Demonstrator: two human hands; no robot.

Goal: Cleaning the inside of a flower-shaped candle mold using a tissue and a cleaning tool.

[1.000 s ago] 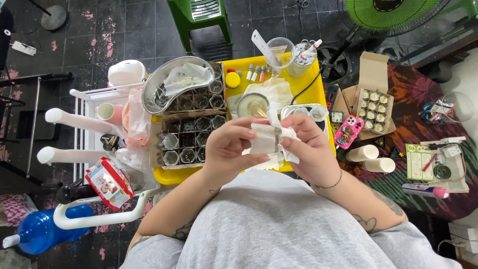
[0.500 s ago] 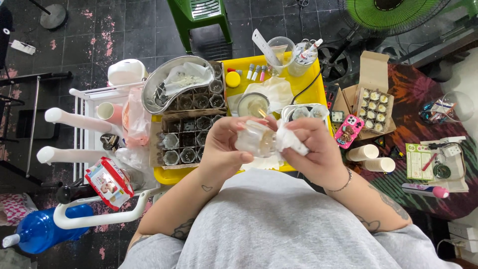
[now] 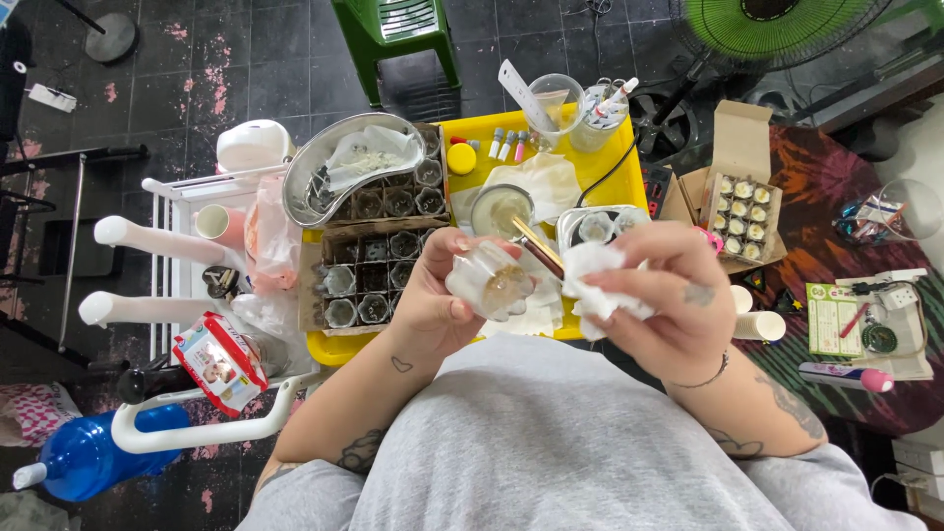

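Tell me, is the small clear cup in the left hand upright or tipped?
Tipped: the clear cup in the left hand has its mouth turned toward the camera.

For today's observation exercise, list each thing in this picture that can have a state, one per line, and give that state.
left hand: shut on small clear cup
small clear cup: held up, tilted, amber residue inside
right hand: shut on white tissue
white tissue: crumpled, beside the cup
thin stick: lying slantwise by the cup's rim
cardboard box: lid open, small jars inside
metal kidney dish: resting on the tray of cups
green fan: whether it is running cannot be told
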